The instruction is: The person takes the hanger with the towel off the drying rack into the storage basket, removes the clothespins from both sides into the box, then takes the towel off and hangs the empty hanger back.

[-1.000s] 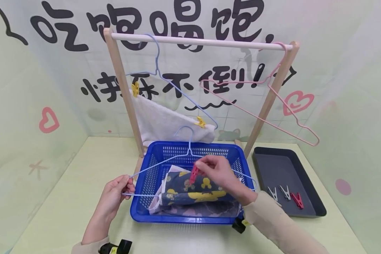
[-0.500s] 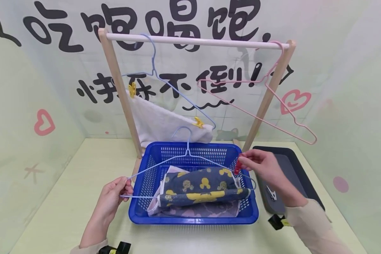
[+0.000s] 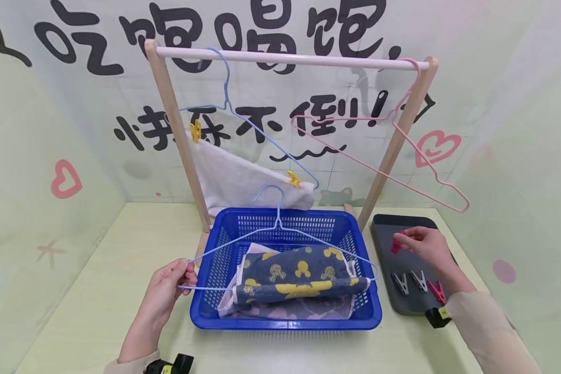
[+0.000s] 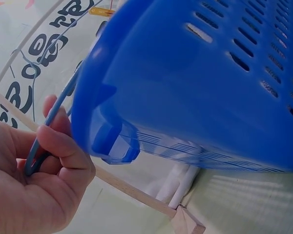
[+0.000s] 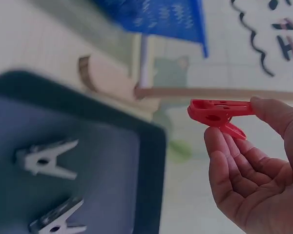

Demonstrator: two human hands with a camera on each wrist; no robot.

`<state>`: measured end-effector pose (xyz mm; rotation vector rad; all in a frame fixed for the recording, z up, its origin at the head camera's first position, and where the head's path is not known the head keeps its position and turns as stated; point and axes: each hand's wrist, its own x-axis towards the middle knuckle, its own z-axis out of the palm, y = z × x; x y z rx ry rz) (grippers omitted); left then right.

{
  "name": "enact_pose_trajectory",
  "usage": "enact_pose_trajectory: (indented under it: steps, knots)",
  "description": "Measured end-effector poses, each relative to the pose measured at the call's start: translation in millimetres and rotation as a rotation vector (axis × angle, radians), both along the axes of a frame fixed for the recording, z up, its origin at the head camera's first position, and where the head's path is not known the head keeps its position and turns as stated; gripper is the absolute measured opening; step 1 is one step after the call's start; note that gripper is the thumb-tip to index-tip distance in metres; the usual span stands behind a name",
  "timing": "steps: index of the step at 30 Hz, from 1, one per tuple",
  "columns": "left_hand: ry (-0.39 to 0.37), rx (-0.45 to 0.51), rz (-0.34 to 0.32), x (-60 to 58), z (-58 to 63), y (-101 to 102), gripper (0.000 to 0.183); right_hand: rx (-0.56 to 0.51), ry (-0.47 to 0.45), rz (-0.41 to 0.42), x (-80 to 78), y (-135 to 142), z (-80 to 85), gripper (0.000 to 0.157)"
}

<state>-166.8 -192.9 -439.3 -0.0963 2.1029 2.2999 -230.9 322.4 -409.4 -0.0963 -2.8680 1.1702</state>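
Note:
My left hand (image 3: 170,283) grips the left end of a light blue wire hanger (image 3: 234,241), just outside the basket rim. Over the hanger's lower bar is folded a dark towel (image 3: 290,267) with yellow mouse-head prints, lying above the blue basket (image 3: 285,324). Between thumb and fingers, my right hand (image 3: 430,249) pinches a red clothespin (image 5: 219,114), held over the dark grey tray (image 3: 388,228). In that tray lie two grey clothespins (image 5: 46,158) and another red clothespin (image 3: 436,292).
Behind the basket stands a wooden rack with a white rail (image 3: 285,58). A blue hanger there carries a white cloth (image 3: 243,176) held by yellow clothespins (image 3: 293,179). A pink hanger (image 3: 355,156) hangs at the right. A pinkish cloth (image 3: 285,309) lies in the basket.
My right hand has moved from above the towel rightward to over the tray, still pinching the red clothespin. The towel's right side is uncovered. My left hand stays on the hanger.

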Motion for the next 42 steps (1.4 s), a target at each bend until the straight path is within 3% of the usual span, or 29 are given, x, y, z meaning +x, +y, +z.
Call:
enact_pose_trajectory:
  steps: [4, 9, 15, 23, 36, 39, 42]
  knots:
    - [0.002, -0.009, 0.006, 0.2, 1.1, 0.1, 0.033, 0.183, -0.012, 0.027, -15.0, 11.5, -20.3, 0.033]
    - [0.020, -0.004, 0.002, 0.8, 1.1, -0.5, 0.033, 0.278, -0.081, 0.070, -27.6, 14.9, -34.5, 0.027]
    - [0.033, 0.009, -0.008, 1.5, 1.5, 0.1, 0.033, 0.370, -0.146, 0.062, -35.7, 15.4, -45.6, 0.023]
    - [0.037, 0.024, -0.012, 1.7, 1.9, 0.1, 0.033, 0.396, -0.169, 0.042, -41.9, 14.3, -53.2, 0.022]
    - [0.044, 0.045, -0.008, 1.4, 2.9, 2.5, 0.033, 0.374, -0.297, 0.017, -43.1, 12.8, -63.3, 0.021]
    - [0.038, 0.038, 0.004, 1.6, 3.6, 2.3, 0.034, 0.366, -0.274, 0.018, -41.7, 12.6, -61.7, 0.022]
    - [0.038, 0.036, 0.017, 2.0, 4.1, 1.9, 0.033, 0.348, -0.188, 0.033, -38.6, 11.7, -55.0, 0.022]
